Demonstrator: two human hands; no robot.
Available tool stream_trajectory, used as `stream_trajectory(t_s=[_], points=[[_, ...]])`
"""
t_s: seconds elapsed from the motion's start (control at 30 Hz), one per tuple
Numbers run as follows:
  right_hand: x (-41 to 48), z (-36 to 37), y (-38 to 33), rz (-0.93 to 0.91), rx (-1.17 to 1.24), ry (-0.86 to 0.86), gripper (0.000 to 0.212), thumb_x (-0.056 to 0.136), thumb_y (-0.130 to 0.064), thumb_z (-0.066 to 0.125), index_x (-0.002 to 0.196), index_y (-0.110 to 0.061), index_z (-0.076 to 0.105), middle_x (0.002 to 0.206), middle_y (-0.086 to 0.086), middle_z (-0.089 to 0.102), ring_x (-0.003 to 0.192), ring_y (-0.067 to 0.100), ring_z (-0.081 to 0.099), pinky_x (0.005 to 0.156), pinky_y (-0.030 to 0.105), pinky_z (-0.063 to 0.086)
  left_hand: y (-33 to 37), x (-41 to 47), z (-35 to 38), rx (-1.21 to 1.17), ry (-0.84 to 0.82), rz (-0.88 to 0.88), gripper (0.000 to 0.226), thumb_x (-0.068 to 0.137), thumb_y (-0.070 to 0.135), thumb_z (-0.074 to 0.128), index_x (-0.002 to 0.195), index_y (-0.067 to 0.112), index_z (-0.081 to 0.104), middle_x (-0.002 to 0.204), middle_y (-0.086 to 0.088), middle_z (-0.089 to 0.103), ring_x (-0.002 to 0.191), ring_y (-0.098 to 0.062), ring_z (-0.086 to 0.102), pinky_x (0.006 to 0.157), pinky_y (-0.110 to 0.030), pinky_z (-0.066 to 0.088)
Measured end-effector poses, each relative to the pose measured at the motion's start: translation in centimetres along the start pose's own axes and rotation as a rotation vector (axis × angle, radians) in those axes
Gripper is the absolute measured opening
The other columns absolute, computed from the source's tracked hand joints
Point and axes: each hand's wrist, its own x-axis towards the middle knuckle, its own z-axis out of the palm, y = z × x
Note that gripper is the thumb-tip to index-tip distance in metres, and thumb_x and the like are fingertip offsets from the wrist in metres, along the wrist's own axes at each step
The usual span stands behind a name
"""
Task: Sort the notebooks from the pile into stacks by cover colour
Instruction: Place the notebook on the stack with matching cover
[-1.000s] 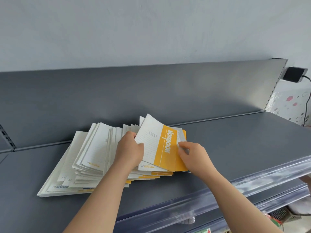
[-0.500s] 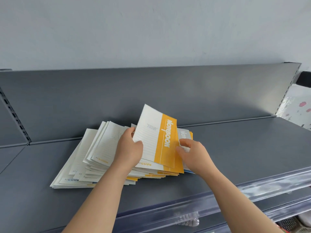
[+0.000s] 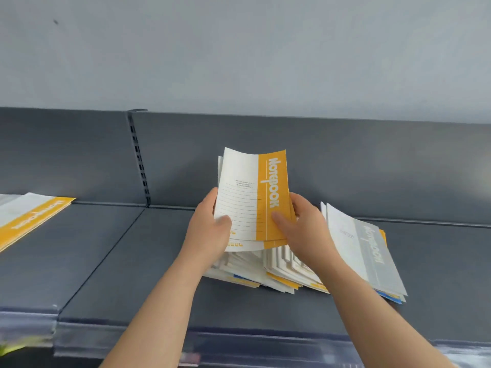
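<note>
I've got left hand and right hand pinching yellow-banded white paper notebooks; I'd square edges, then lay on far-left yellow-banded stack.

Pile half hiding behind covers

The held-up yellow notebook, the left hand and the right hand are covering most of the pile. The left hand's fingers are lying behind that notebook, whose small print is blurring past reading. The left edge is cutting off the yellow stack. A yellow-green blur is smearing the bottom-left corner.
</note>
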Motion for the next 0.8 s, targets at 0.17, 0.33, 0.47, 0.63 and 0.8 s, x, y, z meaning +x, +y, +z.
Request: stream_trajectory(t_s=[0.17, 0.33, 0.47, 0.63, 0.8], points=[[-0.1, 7.0, -4.3, -0.078, -0.019, -0.060, 0.015, 0.089, -0.023, 0.059, 0.102, -0.030, 0.059, 0.089, -0.021, 0.063, 0.083, -0.004, 0.058, 0.065, 0.013, 0.045, -2.8, -0.4, -8.2, 0.072, 0.078, 0.000, 0.056, 0.083, -0.003, 0.037, 0.115, 0.041, 0.053, 0.110, 0.021, 0.063, 0.104, -0.003, 0.057, 0.083, -0.028, 0.051], [-1.1, 16.0, -9.0, -0.091, 0.016, -0.152, 0.011, 0.088, -0.023, 0.061, 0.097, -0.029, 0.060, 0.088, -0.017, 0.066, 0.081, 0.003, 0.063, 0.070, 0.026, 0.054, -6.3, -1.1, -17.6, 0.149, 0.182, -0.048, 0.038, 0.091, 0.003, 0.042, 0.111, 0.033, 0.054, 0.110, 0.017, 0.061, 0.093, 0.001, 0.057, 0.061, -0.011, 0.045], [-2.4, 23.6, -12.5, -0.097, 0.002, -0.210, 0.010, 0.088, -0.024, 0.061, 0.096, -0.028, 0.060, 0.088, -0.014, 0.066, 0.079, 0.004, 0.062, 0.063, 0.019, 0.049, -9.5, -2.1, -25.6, 0.164, 0.210, -0.101, 0.033, 0.092, 0.005, 0.046, 0.112, 0.026, 0.060, 0.112, 0.015, 0.066, 0.098, -0.004, 0.062, 0.061, -0.011, 0.046], [-4.1, 31.8, -16.0, -0.063, -0.002, -0.282, 0.009, 0.089, -0.023, 0.059, 0.095, -0.030, 0.058, 0.085, -0.017, 0.064, 0.077, 0.004, 0.062, 0.058, 0.016, 0.047, -12.7, -3.7, -33.8, 0.184, 0.216, -0.142, 0.041, 0.093, 0.002, 0.049, 0.120, 0.032, 0.059, 0.111, 0.018, 0.064, 0.098, -0.002, 0.060, 0.064, -0.008, 0.044], [-4.9, 37.6, -18.3, -0.037, 0.010, -0.324, 0.008, 0.090, -0.022, 0.057, 0.096, -0.027, 0.060, 0.089, -0.014, 0.066, 0.081, 0.008, 0.063, 0.065, 0.023, 0.053, -15.4, -3.7, -39.5, 0.236, 0.211, -0.185, 0.042, 0.096, 0.005, 0.045, 0.125, 0.034, 0.054, 0.112, 0.019, 0.061, 0.098, -0.002, 0.057, 0.063, -0.007, 0.042]])
